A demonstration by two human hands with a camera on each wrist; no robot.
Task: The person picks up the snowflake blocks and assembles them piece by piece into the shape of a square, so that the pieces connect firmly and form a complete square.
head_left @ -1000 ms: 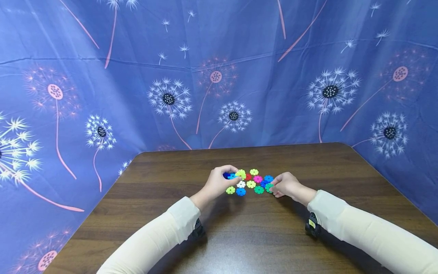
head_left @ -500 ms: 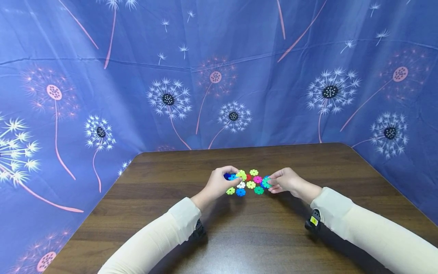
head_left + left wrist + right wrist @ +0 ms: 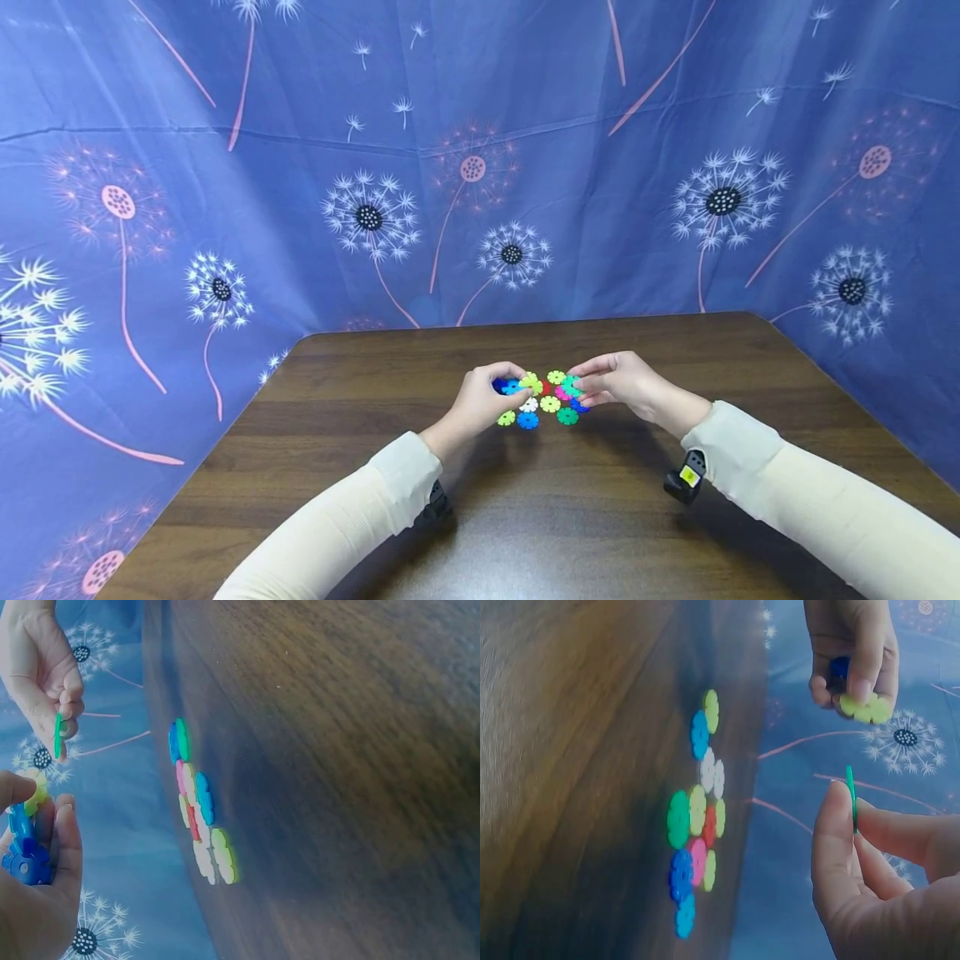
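My left hand [image 3: 478, 398] holds a short joined chain of flower-shaped plastic discs. Thumb and fingers pinch its yellow-green disc [image 3: 866, 709], and blue discs [image 3: 27, 859] sit against the palm in the left wrist view. Between the thumb and fingertips of my right hand [image 3: 633, 385] is a single green flower disc [image 3: 851, 799], seen edge-on in the right wrist view. It is raised above the table and apart from the chain. Below both hands lie loose discs, among them a pink disc [image 3: 697, 861], a red disc [image 3: 709, 823] and a white disc [image 3: 707, 771].
The loose discs form a small cluster on the brown wooden table [image 3: 570, 517]. A second green disc [image 3: 567, 416] and a blue disc [image 3: 528, 420] lie at its near side. Behind the table hangs a blue dandelion-print cloth [image 3: 600, 208].
My right hand has picked the green disc up from the cluster's right side and carried it up and left, closer to the left hand. The left hand has stayed almost still.
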